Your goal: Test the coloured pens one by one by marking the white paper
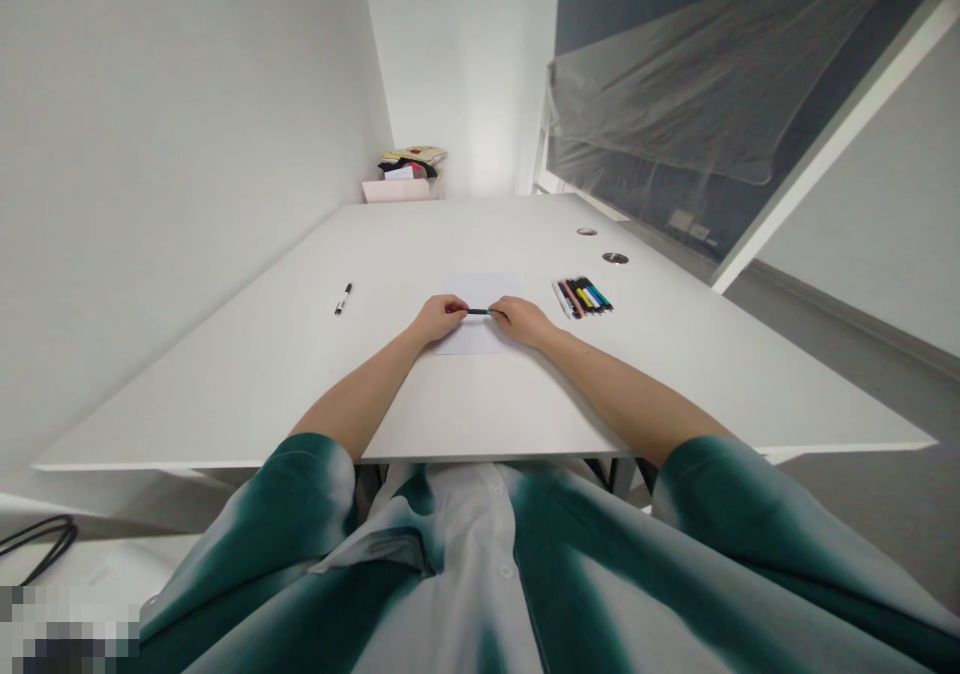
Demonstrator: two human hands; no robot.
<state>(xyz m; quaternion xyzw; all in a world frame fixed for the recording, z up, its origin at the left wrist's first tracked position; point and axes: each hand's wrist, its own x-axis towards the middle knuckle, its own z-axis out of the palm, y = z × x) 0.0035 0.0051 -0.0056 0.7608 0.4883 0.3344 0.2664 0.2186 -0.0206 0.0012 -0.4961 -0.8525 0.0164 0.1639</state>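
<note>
Two bare forearms (352,399) reach from the loose sleeves of a green-and-white dyed shirt (450,564) across the near edge of a white desk (225,394), toward its middle. The left hand (441,319) and right hand (521,321) hover close together above a sheet of white paper (480,284), with the left near the sheet's left side and the right over its right side. Between them, a slim dark pen (478,311) with a green band lies level, its ends held by each hand. The fingers of both hands are curled and pinching the pen, though at this distance I can't make out each finger. Just beyond the sheet's right side, a row of colored markers (583,297) lies side by side, while a lone black-and-silver pen (343,299) sits well apart toward the desk's left edge. Further back near the right edge are two round metal-rimmed grommets (615,258). At the far left corner, a pale pink box (397,190) holds a jumbled pile of books and papers (411,162), and a plastic-wrapped panel (675,104) leans beyond the right edge.
</note>
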